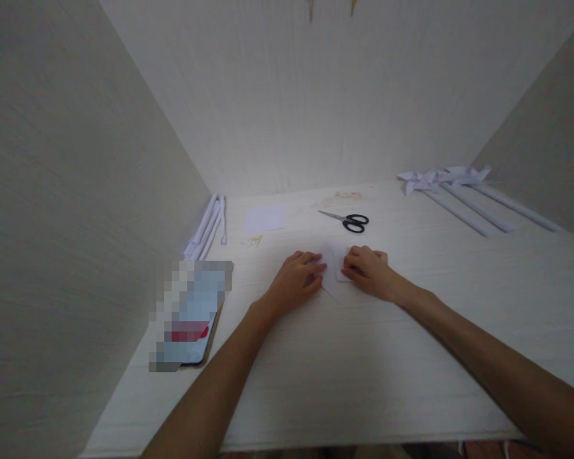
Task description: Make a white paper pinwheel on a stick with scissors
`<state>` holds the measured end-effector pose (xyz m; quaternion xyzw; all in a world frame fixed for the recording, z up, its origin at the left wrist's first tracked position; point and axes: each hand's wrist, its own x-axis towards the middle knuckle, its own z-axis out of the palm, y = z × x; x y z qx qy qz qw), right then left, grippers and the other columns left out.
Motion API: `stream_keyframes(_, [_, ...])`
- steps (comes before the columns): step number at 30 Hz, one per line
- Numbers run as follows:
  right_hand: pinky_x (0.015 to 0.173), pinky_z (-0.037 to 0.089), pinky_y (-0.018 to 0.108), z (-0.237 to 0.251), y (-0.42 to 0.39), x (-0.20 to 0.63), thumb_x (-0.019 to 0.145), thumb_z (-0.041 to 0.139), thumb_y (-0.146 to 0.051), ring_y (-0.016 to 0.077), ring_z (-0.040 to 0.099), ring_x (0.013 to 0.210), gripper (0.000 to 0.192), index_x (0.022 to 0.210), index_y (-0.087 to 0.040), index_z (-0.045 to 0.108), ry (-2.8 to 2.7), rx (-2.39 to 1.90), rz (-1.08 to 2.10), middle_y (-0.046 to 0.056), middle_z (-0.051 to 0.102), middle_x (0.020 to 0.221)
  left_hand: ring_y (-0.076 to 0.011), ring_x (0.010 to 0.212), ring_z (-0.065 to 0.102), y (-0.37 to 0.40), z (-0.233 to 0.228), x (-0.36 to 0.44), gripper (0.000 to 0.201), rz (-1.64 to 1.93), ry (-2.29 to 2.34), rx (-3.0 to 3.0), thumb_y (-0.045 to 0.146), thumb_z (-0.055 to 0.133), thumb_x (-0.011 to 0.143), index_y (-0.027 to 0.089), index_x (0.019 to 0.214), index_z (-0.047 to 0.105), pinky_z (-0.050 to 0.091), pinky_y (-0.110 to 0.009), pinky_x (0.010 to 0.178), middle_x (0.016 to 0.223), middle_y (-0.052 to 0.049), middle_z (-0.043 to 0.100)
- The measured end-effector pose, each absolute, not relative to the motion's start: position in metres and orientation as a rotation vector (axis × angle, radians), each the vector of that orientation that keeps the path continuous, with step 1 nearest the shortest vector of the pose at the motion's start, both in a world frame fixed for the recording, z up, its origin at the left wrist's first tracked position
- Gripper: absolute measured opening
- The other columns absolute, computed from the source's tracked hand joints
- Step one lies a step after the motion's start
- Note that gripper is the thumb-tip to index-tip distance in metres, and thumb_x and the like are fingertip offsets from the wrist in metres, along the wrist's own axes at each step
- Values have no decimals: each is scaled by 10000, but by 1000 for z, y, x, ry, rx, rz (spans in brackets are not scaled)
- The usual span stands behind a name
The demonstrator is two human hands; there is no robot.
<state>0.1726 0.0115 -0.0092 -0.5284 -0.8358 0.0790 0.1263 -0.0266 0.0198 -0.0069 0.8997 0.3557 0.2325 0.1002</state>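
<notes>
Find white paper (333,256) on the table (344,382), between left hand (300,278) and right hand (366,271). Note half-curled left hand over its left part, tighter-curled right hand over its right; cannot tell pinch from mere press in either grip. Lose both side edges beneath the hands. Read one sharp corner as pointing from the grip toward the near table edge; cannot settle long axis, given blurred outline and hidden sides. Note scissors (347,220) beyond the grip, largely pixelated phone-like device (209,303) to its left.
</notes>
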Motion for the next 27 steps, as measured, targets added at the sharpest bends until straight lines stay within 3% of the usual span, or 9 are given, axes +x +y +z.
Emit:
stream_keyframes(12, [562, 168, 274, -4, 16, 163, 769, 474, -291, 192, 471, 804, 218, 621, -180, 590, -2335, -1809, 281, 49, 550, 806, -186, 958, 482, 19, -7, -26, 260, 659, 1034, 2698, 181, 459, 772, 156, 981, 612, 400, -362, 857, 1092, -97, 553])
stream_keyframes(27, [549, 187, 280, 2, 18, 156, 802, 406, -292, 214, 479, 848, 274, 657, -173, 606, -2320, -1926, 288, 71, 562, 859, -182, 951, 497, 19, -4, -21, 234, 582, 1027, 2797, 145, 442, 764, 151, 949, 586, 376, -361, 868, 1074, -77, 576])
